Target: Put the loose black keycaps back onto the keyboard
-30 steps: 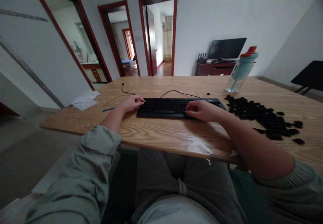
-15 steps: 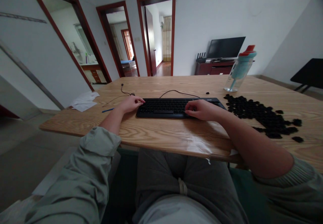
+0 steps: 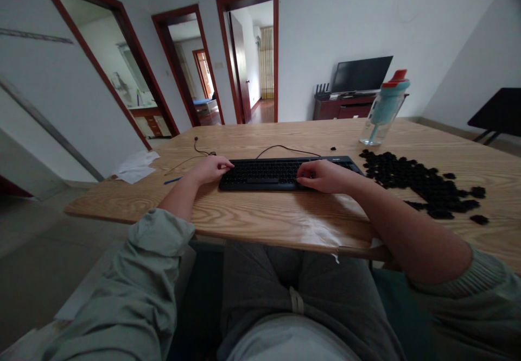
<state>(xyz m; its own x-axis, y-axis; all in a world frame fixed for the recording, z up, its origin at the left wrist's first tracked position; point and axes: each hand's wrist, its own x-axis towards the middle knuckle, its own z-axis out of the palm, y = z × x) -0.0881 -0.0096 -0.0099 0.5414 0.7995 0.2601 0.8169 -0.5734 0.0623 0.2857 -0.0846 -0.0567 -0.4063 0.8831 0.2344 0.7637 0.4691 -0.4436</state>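
Note:
A black keyboard lies flat on the wooden table in front of me. At its left end rests my left hand, thumb and fingers closed on the edge. My right hand is over the keyboard's right part, fingers curled and tips pressed together low on the keys. Whatever those fingertips may hold is hidden or too small to see. Right of the keyboard spreads a pile of small black pieces, too blurred to name surely. One stray black piece sits behind the keyboard.
A clear bottle with a red and blue lid stands at the back right of the table. The cable loops behind the keyboard. To the left lie a blue pen-like stick and white paper.
The whole view has shifted slightly. Both hands keep nearly the same places on the keyboard, and nothing else has visibly moved.

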